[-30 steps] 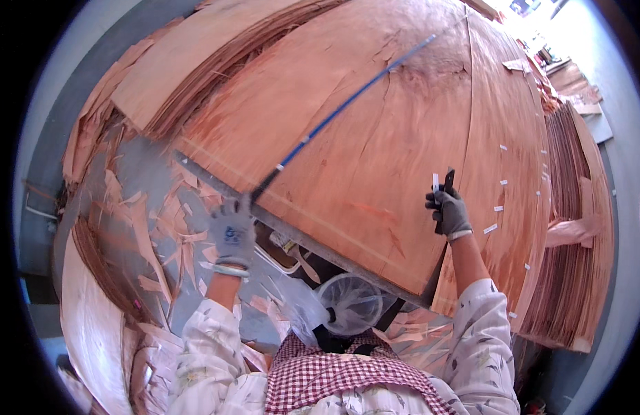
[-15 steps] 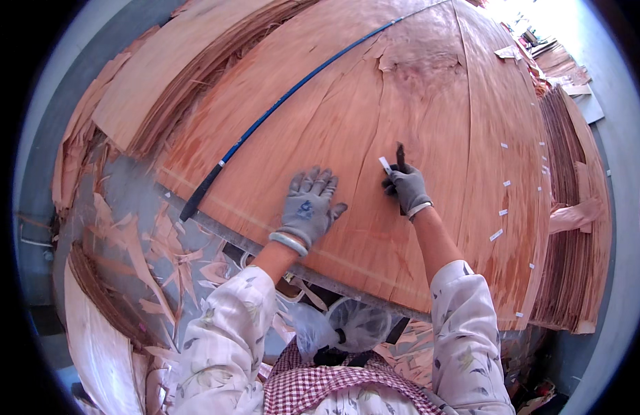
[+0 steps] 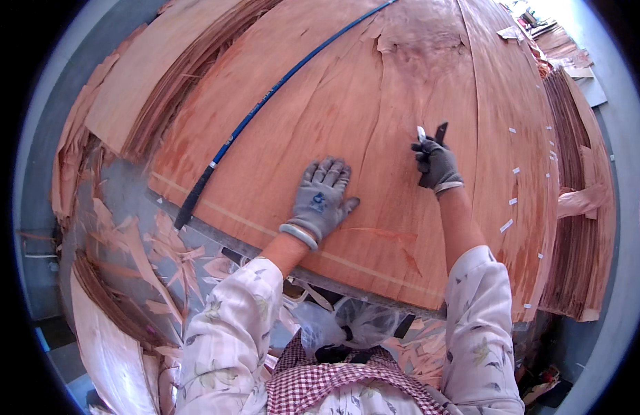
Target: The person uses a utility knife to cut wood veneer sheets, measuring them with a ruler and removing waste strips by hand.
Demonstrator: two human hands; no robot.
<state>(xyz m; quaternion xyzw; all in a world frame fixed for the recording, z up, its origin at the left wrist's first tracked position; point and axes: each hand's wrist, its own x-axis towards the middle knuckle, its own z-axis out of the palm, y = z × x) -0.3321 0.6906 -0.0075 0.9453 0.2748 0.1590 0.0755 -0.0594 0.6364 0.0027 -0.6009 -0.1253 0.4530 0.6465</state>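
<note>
A broad sheet of reddish wood veneer point(image 3: 265, 166) lies before me, with long cracks and a rough dark patch at its far part. My left hand point(image 3: 320, 204), in a grey glove, rests flat on it with the fingers stretched out. My right hand point(image 3: 437, 164), also gloved, is closed around a dark narrow knife-like tool point(image 3: 441, 133) whose tip sticks up. A small white strip point(image 3: 421, 133) also shows at its fingers; how it is held is unclear. Between my hands and the near edge, an orange-red streak point(image 3: 382, 232) marks the sheet.
A blue rod point(image 3: 265, 100) with a black handle lies across the sheet's left side. Veneer stacks stand at the left point(image 3: 154, 76) and right point(image 3: 572, 207). White tape pieces point(image 3: 506, 225) dot the right side. Veneer scraps point(image 3: 137, 242) litter the floor at left.
My right hand has moved farther away and slightly right, still with the dark tool. The left hand stays flat, shifted slightly in view. An orange-red streak now shows on the sheet near its front edge.
</note>
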